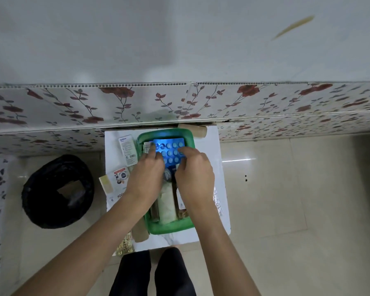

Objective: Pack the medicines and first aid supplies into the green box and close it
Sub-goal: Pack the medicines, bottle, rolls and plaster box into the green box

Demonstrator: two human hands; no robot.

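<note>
Both hands, left [146, 167] and right [193, 167], were pressing fingers-down on a blue blister pack [171, 149] inside the green box [169, 228], gripping nothing; white carton [127, 150] sat near the counter's [207, 146] left edge.

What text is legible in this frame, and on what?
"B": white sheet left of the green box.
"OOF", partial, upside down: same sheet, cut off by the left hand.
White carton: print too small.
Round-logo packet: blurred.
Blue blister pack: none readable.
</note>
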